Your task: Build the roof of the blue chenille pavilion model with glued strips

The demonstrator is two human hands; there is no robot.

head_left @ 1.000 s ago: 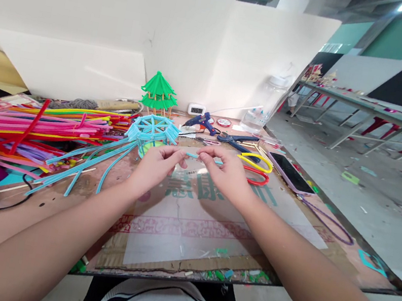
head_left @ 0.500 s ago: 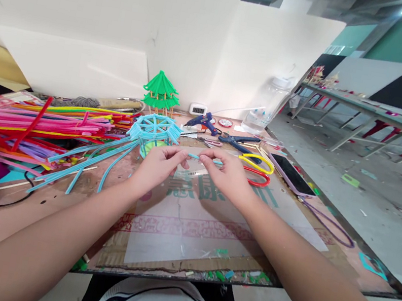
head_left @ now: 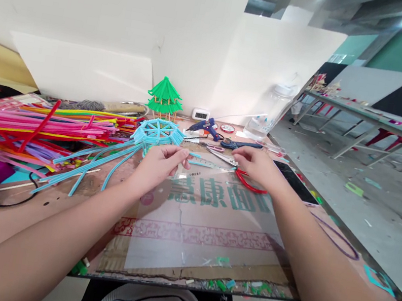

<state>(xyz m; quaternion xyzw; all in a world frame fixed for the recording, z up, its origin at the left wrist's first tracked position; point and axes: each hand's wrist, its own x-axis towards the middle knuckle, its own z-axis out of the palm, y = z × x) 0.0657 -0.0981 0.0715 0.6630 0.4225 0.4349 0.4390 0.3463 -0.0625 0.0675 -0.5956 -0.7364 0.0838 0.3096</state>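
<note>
My left hand (head_left: 161, 167) is closed in a pinch on a light-blue pipe cleaner (head_left: 194, 155), whose short end shows beyond the fingertips. My right hand (head_left: 256, 164) is over the scissors (head_left: 250, 182), its fingers curled round the handles. The red loop shows below the hand, the yellow loop is hidden under it, and the metal blades point left. Just behind my left hand stands a light-blue pipe-cleaner frame (head_left: 160, 132) with an octagonal top. Behind that is a green tiered roof model (head_left: 164, 95) on thin sticks.
Bundled coloured pipe cleaners (head_left: 35, 125) and loose blue ones (head_left: 85, 170) lie left. A hot glue gun (head_left: 205, 127), pliers (head_left: 240, 145), small timer (head_left: 201, 114) and water bottle (head_left: 269, 111) stand behind. A phone (head_left: 296, 183) lies right. A plastic sheet (head_left: 199, 253) covers cardboard in front.
My right hand has let go of the blue pipe cleaner and moved right onto the scissors' handles. My left hand still pinches the pipe cleaner. The camera view has shifted slightly.
</note>
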